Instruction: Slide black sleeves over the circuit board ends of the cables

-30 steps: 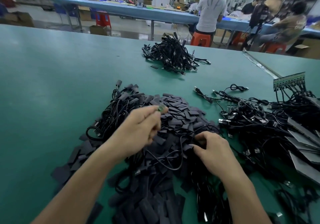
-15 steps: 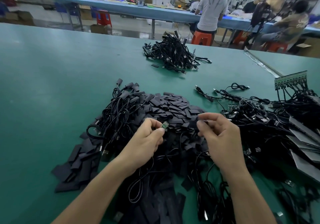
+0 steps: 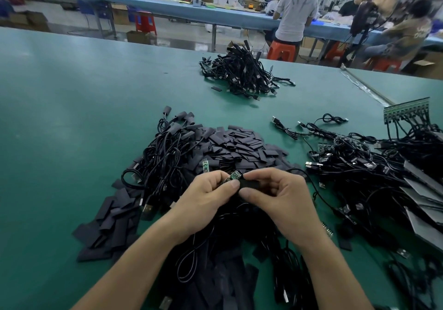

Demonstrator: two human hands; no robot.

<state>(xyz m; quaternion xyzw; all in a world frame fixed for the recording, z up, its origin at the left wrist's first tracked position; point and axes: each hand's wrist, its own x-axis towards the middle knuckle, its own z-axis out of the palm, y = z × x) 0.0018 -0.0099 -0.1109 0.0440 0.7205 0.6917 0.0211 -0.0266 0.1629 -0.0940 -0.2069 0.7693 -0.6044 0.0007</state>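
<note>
My left hand (image 3: pixel 206 197) pinches a small green circuit board (image 3: pixel 232 177) on the end of a black cable, above the middle pile. My right hand (image 3: pixel 278 197) pinches a flat black sleeve (image 3: pixel 248 184) whose mouth meets the board's end. A heap of loose black sleeves (image 3: pixel 239 146) lies just beyond my hands, mixed with coiled cables (image 3: pixel 165 156). Another bare green board (image 3: pixel 205 165) sticks up from the pile, left of my fingers.
A far pile of black cables (image 3: pixel 242 72) lies near the green table's (image 3: pixel 72 117) back edge. Tangled USB cables (image 3: pixel 359 165) and a green multi-port board (image 3: pixel 405 111) fill the right side. People work at a blue bench behind.
My hands have come together. The right hand brought a sleeve up to the board that the left hand holds; half a second ago they were apart.
</note>
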